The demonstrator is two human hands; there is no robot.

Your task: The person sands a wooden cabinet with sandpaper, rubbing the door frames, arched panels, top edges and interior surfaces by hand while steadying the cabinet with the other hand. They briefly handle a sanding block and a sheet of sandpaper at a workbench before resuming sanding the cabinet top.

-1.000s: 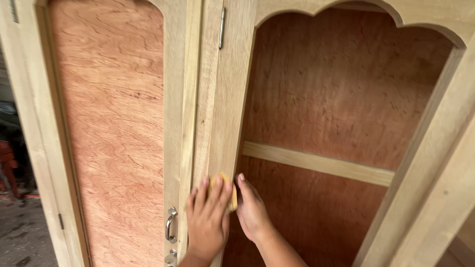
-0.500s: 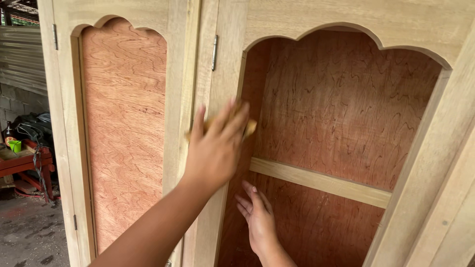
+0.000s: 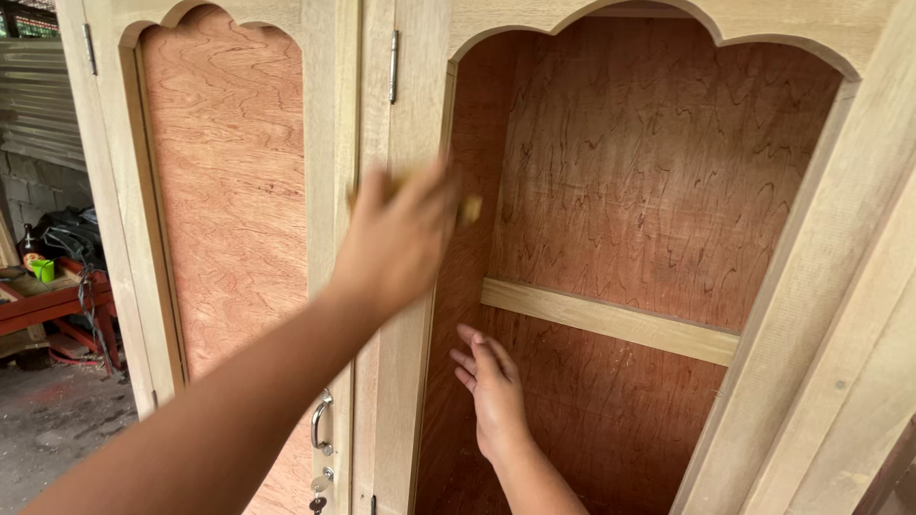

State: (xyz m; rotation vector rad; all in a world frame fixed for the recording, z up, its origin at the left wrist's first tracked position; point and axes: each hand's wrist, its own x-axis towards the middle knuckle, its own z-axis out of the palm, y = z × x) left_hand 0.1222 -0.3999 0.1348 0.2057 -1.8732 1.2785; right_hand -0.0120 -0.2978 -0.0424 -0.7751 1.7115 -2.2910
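Here the left hand [image 3: 396, 243], blurred, has been raised along the pale upright post [image 3: 405, 286] of the wardrobe since a second ago; a sanding stroke is judged under way. A small yellowish pad [image 3: 468, 208] is pressed beneath its fingers. The right hand [image 3: 491, 391], open and empty, is laid flat inside, lower, near the cross rail [image 3: 611, 319].

Red workbench [image 3: 43, 305], green cup [image 3: 43, 271], perhaps tools, corrugated sheeting [image 3: 38, 100]

One wooden wardrobe [image 3: 410, 105], two hands, one metal door handle [image 3: 322, 422], one hinge [image 3: 393, 67], one sanding pad [image 3: 468, 209]
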